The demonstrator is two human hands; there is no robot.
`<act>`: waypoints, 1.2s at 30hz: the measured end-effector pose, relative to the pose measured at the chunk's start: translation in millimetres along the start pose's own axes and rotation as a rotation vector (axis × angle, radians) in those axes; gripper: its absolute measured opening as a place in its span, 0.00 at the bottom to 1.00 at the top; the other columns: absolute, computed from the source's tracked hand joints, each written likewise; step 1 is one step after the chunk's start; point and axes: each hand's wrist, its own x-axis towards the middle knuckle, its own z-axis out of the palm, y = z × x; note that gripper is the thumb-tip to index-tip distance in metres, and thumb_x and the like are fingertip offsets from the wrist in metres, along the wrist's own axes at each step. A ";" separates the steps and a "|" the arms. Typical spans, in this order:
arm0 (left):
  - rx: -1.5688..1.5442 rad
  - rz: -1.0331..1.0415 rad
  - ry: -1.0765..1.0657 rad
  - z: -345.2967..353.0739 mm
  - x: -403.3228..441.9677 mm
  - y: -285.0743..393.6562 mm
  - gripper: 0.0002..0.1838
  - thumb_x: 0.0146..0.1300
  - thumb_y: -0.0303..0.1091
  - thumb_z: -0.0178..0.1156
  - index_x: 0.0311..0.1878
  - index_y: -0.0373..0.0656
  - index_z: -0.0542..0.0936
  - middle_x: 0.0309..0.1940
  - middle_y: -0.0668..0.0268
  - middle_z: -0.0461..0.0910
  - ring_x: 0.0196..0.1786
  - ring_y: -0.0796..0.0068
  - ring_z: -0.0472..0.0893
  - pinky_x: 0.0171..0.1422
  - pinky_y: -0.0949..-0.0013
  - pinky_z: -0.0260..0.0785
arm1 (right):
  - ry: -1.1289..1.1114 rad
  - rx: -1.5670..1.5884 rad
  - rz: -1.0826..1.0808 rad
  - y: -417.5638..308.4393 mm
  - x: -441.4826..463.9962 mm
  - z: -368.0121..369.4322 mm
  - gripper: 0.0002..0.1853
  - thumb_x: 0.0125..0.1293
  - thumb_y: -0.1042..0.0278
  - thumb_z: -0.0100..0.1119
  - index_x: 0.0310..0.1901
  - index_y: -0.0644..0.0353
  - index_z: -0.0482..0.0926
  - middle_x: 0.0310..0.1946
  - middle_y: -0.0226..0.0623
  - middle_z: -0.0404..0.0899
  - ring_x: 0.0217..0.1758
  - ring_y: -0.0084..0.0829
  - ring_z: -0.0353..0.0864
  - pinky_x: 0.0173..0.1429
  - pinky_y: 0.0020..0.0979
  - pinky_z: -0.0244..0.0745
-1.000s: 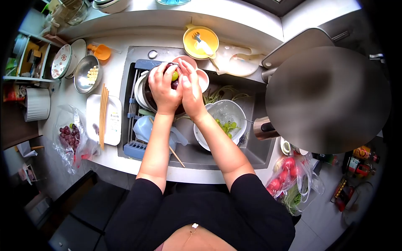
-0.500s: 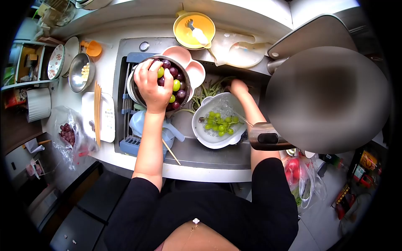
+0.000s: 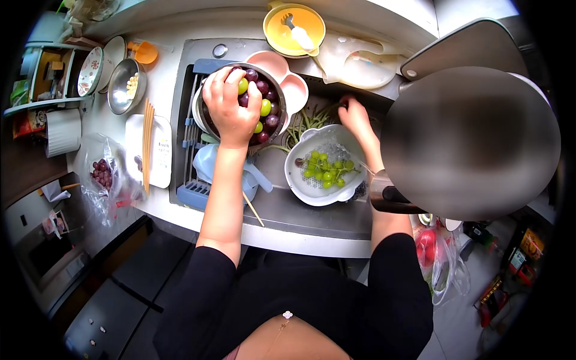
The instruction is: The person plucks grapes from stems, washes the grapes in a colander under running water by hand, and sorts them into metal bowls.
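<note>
My left hand [image 3: 231, 111] curls over purple and green grapes [image 3: 271, 108] in a round metal pot [image 3: 283, 128], fingers and thumb bent around some of them. The pot sits over the sink's left part, on a blue rack [image 3: 195, 193]. My right hand [image 3: 358, 120] reaches to the far side of the sink, just beyond a white colander [image 3: 292, 183]. Its fingers are closed, with a small dark thing at the tips that I cannot make out. A bunch of green grapes [image 3: 326, 170] lies in the colander, amid glistening water. Green beans [image 3: 312, 120] lie behind it.
A pink divided dish [image 3: 295, 93] sits beside the pot. A yellow bowl [image 3: 279, 33] with a fork stands behind. Chopsticks [image 3: 147, 144] lie across a white tray [image 3: 161, 156] at left, near a bag of grapes [image 3: 102, 174]. At right, a large blurred round shape with a metal handle [image 3: 381, 193] overhangs the sink.
The whole view has shifted, so things appear farther right and slightly higher. More bubbly water shows in the colander. Both hands keep nearly the same places relative to the pot and colander.
</note>
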 end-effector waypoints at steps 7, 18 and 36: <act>-0.039 -0.025 -0.024 -2.6 2.3 0.7 0.15 0.52 0.33 0.60 0.44 0.44 0.75 0.47 0.58 0.75 0.53 0.55 0.71 0.62 0.55 0.58 | -0.441 0.452 -0.089 -51.6 -124.0 59.3 0.05 0.54 0.77 0.54 0.34 0.63 0.76 0.34 0.37 0.75 0.38 0.33 0.76 0.44 0.32 0.73; -0.033 0.013 -0.015 -2.3 -0.8 -2.5 0.16 0.52 0.35 0.60 0.45 0.44 0.75 0.46 0.58 0.75 0.53 0.54 0.71 0.62 0.54 0.58 | -0.284 -0.420 -0.410 -47.5 -129.4 112.1 0.08 0.57 0.70 0.51 0.34 0.61 0.78 0.38 0.45 0.77 0.40 0.41 0.78 0.44 0.42 0.75; -0.176 -0.027 -0.009 -6.9 3.1 -15.2 0.12 0.66 0.36 0.47 0.42 0.40 0.76 0.45 0.57 0.76 0.52 0.55 0.72 0.62 0.57 0.57 | -0.046 1.459 0.352 -129.2 -127.9 -32.6 0.11 0.68 0.57 0.52 0.36 0.55 0.75 0.25 0.25 0.73 0.27 0.17 0.70 0.27 0.20 0.62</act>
